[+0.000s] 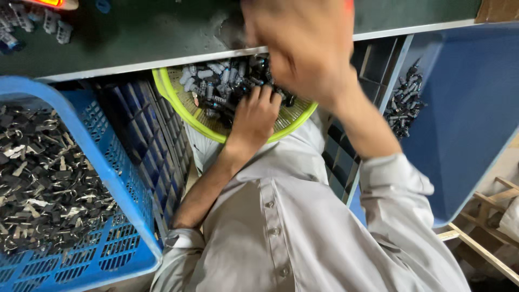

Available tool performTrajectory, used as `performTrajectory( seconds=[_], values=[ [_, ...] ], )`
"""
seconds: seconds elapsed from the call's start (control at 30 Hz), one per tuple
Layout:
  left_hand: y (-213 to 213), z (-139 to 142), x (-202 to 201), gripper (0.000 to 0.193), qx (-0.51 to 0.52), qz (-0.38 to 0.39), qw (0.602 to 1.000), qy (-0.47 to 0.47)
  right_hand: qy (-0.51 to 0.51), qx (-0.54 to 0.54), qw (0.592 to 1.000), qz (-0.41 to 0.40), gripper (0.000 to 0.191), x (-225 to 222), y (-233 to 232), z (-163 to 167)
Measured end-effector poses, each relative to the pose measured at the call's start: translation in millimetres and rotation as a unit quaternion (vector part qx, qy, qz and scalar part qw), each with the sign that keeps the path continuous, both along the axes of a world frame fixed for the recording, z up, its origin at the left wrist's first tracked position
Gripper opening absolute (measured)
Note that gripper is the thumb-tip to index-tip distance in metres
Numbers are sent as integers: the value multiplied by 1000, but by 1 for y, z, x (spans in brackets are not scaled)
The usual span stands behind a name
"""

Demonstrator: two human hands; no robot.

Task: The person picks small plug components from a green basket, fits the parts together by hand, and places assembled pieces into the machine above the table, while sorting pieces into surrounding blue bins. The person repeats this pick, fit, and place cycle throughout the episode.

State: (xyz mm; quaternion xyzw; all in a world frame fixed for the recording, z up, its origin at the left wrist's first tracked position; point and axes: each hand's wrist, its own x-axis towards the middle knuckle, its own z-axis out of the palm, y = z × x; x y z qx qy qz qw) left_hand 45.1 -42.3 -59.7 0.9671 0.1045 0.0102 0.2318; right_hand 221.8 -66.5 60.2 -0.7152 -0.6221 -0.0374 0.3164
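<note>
Left hand [254,116] curled into the small parts heaped in the yellow basket [178,100]; right hand [303,46] raised, blurred, grip unclear; basket still holding many parts.

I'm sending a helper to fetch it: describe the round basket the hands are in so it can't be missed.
Start at the dark green worktop and look just under its pale front edge, between the blue mesh crate and the solid blue bin. There sits the yellow-green round basket of small black and silver parts. Unlike its blue, boxy neighbours, it alone is round and lime-coloured.
</note>
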Motion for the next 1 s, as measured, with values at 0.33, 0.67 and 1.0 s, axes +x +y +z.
performTrajectory(
  seconds=[0.33, 0.67, 1.0],
  values=[
    [33, -3, -22, 16, -197, 57, 969, -136, 311, -119, 942, -48, 38, -64, -93, -80],
    [27, 38, -25, 19, -312, 193, 893, -261, 325, -46, 941, -75, 50, -92, -92, -86],
    [25, 40, -40, 16, -451, 195, 833, -255, 562, 114, 810, -122, 39, -114, -92, -105]
  ],
)
